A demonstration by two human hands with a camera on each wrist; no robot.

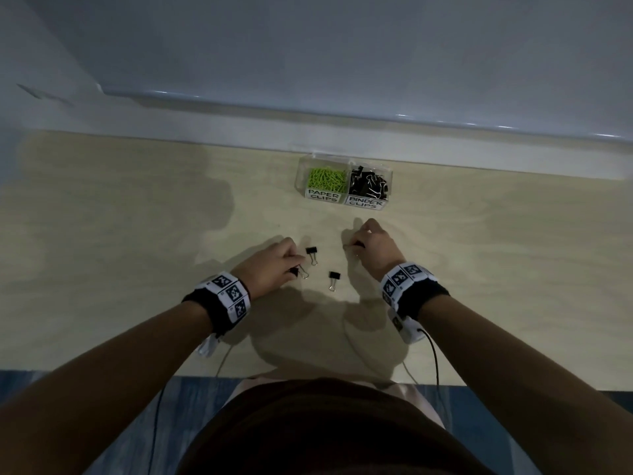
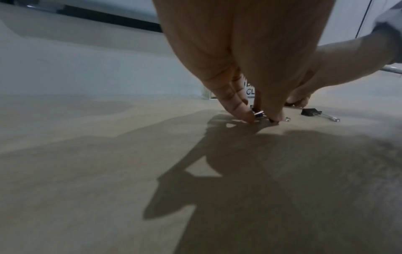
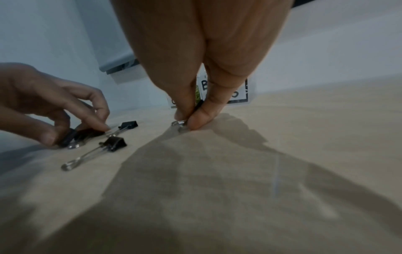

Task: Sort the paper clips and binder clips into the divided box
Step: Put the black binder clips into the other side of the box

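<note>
divided box (image 1: 343, 182) at table (image 1: 137, 234) rear | two binder clips (image 1: 334, 279) between hands, nearer than box

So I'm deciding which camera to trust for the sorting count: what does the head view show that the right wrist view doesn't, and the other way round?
Only the head view shows the whole divided box, green paper clips in its left compartment and black binder clips in its right, both labels readable.

Only the right wrist view shows the right hand pinching a binder clip at the table; the box is mostly hidden behind its fingers.

Both show the left hand holding a clip and two loose binder clips lying between the hands.
</note>
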